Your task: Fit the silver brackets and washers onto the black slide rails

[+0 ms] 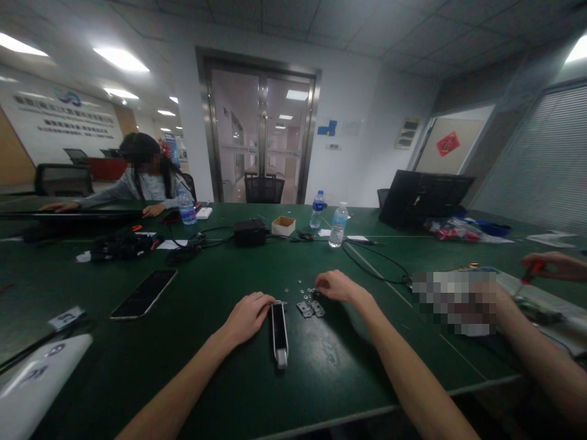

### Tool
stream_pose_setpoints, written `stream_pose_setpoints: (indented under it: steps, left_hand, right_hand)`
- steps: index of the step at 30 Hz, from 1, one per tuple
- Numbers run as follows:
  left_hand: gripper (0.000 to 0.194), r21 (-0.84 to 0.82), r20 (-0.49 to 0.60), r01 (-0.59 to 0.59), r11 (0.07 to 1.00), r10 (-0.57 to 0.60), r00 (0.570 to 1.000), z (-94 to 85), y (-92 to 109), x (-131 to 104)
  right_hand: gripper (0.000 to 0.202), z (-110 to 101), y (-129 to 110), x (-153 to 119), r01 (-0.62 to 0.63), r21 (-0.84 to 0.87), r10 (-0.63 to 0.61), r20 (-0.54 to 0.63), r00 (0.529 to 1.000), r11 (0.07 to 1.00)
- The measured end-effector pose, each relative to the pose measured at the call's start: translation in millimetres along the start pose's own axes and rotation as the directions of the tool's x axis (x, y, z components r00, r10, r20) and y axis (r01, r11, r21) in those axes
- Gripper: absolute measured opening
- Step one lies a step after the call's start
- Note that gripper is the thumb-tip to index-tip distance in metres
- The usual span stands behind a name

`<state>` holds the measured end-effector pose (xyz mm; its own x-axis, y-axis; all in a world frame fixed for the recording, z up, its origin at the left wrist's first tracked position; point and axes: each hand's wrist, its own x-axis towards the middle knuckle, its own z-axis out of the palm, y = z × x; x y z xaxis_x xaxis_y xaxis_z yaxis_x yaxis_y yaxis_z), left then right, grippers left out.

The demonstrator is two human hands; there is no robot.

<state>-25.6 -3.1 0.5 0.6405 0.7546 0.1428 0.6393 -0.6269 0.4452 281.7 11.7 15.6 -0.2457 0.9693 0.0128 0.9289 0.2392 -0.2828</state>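
My left hand (251, 314) rests on the green table with its fingertips at the top end of a narrow device (279, 333), which has a dark face and a white rim. A small metal piece shows by those fingertips; whether the hand grips it is unclear. My right hand (334, 286) is lowered over the table, its fingers curled down beside several small light rings (306, 297). What these fingers hold, if anything, is too small to make out. Just below the rings lie grey metal plates with holes (310, 309), between the two hands.
A phone (144, 294) lies at the left. Behind are a black box (250, 233) with cables, a small open carton (283, 226) and water bottles (338, 226). Another person's hands work at the right, one with a red screwdriver (532, 272). A person sits across the table, far left.
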Motion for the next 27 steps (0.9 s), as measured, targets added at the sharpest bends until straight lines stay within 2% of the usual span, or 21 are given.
stream_pose_setpoints:
  steps: [4, 16, 27]
  left_hand:
    - [0.028, 0.010, 0.001, -0.010, 1.000, 0.010, 1.000, 0.0, -1, 0]
    - [0.027, -0.006, -0.002, -0.006, 1.000, 0.006, 1.000, 0.0, -1, 0]
    - [0.027, -0.011, 0.001, -0.003, 1.000, 0.003, 1.000, 1.9, -3, 1]
  right_hand:
    - [0.019, 4, 2, 1, -0.016, 0.018, 0.015, 0.056, 0.998, 1.000]
    - [0.012, 12, 4, 6, -0.052, -0.037, 0.052, 0.023, 0.998, 0.998]
    - [0.015, 3, -3, 2, -0.085, -0.117, 0.088, 0.017, 0.996, 0.990]
